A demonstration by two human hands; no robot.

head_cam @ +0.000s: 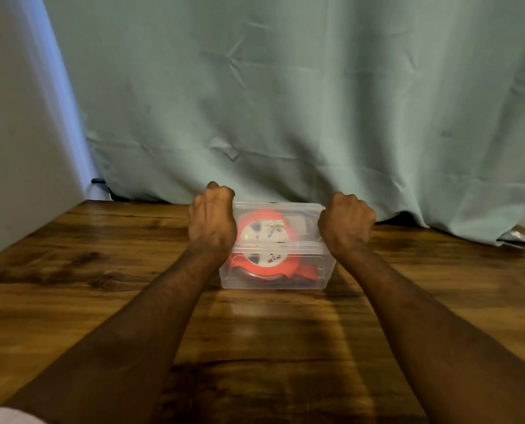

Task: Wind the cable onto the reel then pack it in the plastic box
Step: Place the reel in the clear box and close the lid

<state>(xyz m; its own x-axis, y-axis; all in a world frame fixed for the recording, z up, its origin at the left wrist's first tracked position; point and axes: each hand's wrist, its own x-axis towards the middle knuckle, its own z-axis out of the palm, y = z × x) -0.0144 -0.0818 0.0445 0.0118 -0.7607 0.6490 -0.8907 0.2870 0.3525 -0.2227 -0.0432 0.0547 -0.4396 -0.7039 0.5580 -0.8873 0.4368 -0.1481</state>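
A clear plastic box (pixel 273 278) stands on the wooden table (pixel 102 270) near the curtain, with a clear lid (pixel 278 209) on top. Inside it lies an orange reel (pixel 264 240) with a white hub; dark cable (pixel 273 278) shows at the bottom of the box. My left hand (pixel 212 221) sits at the box's left end with fingers curled over the lid's edge. My right hand (pixel 345 221) sits at the right end, fingers curled over the lid's right edge. The fingertips of both hands are hidden.
A pale green curtain (pixel 285 102) hangs right behind the box. A white wall (pixel 19 133) borders the table on the left. A black object (pixel 102 182) pokes out under the curtain at the far left. Bare tabletop lies in front of the box.
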